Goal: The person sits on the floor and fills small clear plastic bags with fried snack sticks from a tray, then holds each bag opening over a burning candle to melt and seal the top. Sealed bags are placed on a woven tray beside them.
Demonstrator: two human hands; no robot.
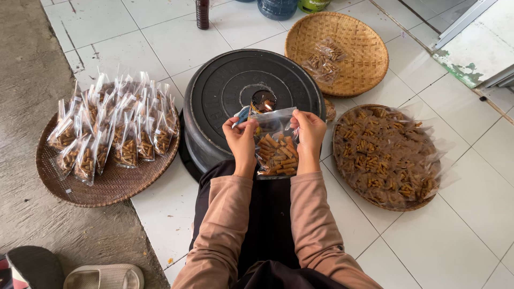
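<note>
An upturned tub [235, 80] sits in front of the person. A small flame holder [263, 100], perhaps a candle, stands on it. A tray of upright snack packets [110, 184] lies left of the tub, a tray of flat-lying packets [348, 182] right of it. Behind and right of the tub lies a basket [364, 37] holding a few packets; bottles [202, 13] stand behind.

I see a clear bag [276, 143] of brown snack sticks standing upright between my hands, left hand [242, 143] pinching its top left corner, right hand [309, 138] its top right. Its open top edge sits just at a small flame [266, 104] beyond my fingertips.
</note>
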